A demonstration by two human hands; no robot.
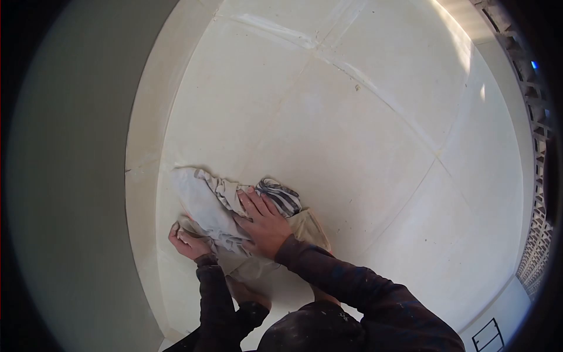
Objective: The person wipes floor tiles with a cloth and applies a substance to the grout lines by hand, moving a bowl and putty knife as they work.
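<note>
A crumpled cloth (206,206), white and beige with a dark striped part, lies bunched on the pale tiled floor in front of my feet. My right hand (265,227) rests flat on top of it with the fingers stretched out, next to the striped bundle (280,196). At the cloth's left edge is my left hand (189,242), its fingers curled in and closed on a fold there. Part of the cloth is hidden under my right hand and forearm.
Light floor tiles (375,152) show whitish streaks along the joints and small specks of debris. A pale skirting strip (143,146) runs beside the grey-green wall (76,176) on the left. A perforated lattice (536,234) borders the right side. My bare feet (249,293) stand just behind the cloth.
</note>
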